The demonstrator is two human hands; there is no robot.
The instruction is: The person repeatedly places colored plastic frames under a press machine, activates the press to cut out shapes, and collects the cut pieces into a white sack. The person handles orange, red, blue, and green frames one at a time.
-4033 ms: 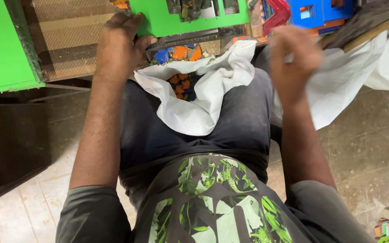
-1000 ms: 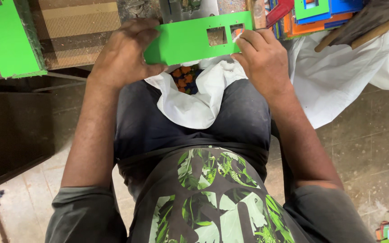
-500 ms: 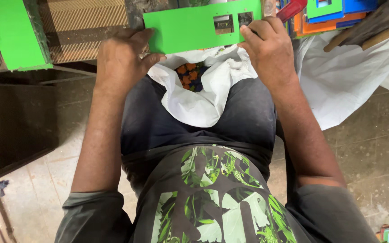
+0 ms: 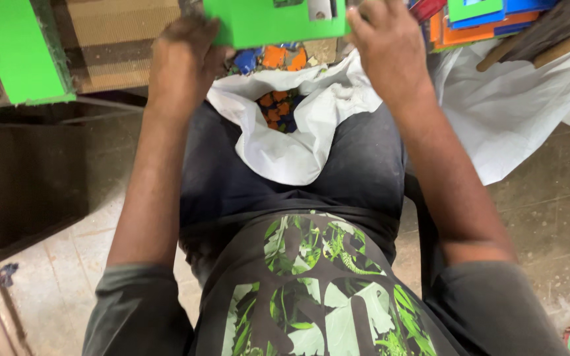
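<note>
The top edge of the picture cuts off most of the green board (image 4: 275, 23), so its upper part cannot be seen. The small orange and blue pieces (image 4: 278, 109) lie half hidden inside the white bag (image 4: 285, 148), top middle.

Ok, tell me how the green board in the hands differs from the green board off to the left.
The held green board lies level, gripped by the left hand and the right hand; the left green board is slanted, touched by neither. The held green board has a small cut-out window near its top edge; the left green board's visible face is plain. The held one is above the white bag; the other is beside brown corrugated board. Both are bright green and flat.
</note>
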